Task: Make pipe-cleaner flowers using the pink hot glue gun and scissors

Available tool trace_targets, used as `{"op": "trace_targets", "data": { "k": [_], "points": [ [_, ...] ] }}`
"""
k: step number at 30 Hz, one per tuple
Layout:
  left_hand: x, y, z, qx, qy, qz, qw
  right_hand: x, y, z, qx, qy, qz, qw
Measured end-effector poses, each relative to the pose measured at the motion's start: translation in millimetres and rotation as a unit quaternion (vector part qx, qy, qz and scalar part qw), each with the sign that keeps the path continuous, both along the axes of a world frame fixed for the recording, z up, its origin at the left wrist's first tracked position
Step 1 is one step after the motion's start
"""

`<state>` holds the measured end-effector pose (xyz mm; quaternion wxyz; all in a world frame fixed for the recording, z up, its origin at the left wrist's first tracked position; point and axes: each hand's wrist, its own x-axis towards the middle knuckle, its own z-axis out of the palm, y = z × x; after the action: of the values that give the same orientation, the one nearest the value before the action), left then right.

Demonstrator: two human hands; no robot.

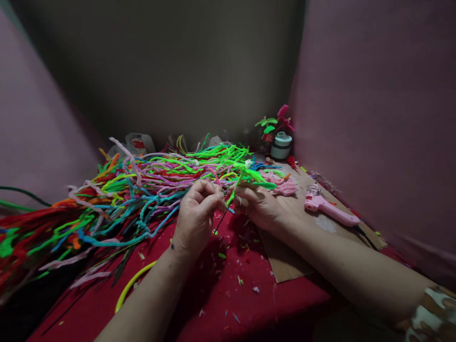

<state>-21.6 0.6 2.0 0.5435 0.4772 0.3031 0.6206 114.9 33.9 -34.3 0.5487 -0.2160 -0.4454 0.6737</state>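
Note:
My right hand is closed on a bright green pipe-cleaner flower with a whitish tip and green leaf-like loops. From its lower end a thin dark wire stem slants down toward the table. My left hand is closed in a pinch right beside the green-wrapped stem; whatever lies between its fingertips is too small and hidden to name. Behind both hands spreads a big heap of pipe cleaners in green, pink, purple, blue, red and orange.
A pink hot glue gun lies on a cardboard sheet to the right. Behind it stand a lidded jar and finished pipe-cleaner flowers. Fuzzy scraps dot the red tablecloth. A yellow tube curves by my left forearm.

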Motion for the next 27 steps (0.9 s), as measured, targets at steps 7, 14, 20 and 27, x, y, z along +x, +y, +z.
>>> {"op": "trace_targets", "data": {
  "k": [7, 14, 20, 27],
  "points": [
    [-3, 1, -0.7, 0.019, 0.062, 0.056, 0.996, 0, -1, 1.1, -0.007, 0.006, 0.000, 1.000],
    [-1, -1, 2.0, -0.010, -0.013, 0.013, 1.000, 0, -1, 1.7, -0.006, -0.009, 0.003, 1.000],
    [1, 1, -0.2, -0.007, 0.021, 0.044, 0.999, 0, 0, 1.8, -0.022, 0.008, 0.003, 1.000],
    [7, -1, -16.9, 0.115, 0.329, 0.148, 0.925, -2, 2, -3.6, -0.016, 0.015, 0.011, 1.000]
  ]
}}
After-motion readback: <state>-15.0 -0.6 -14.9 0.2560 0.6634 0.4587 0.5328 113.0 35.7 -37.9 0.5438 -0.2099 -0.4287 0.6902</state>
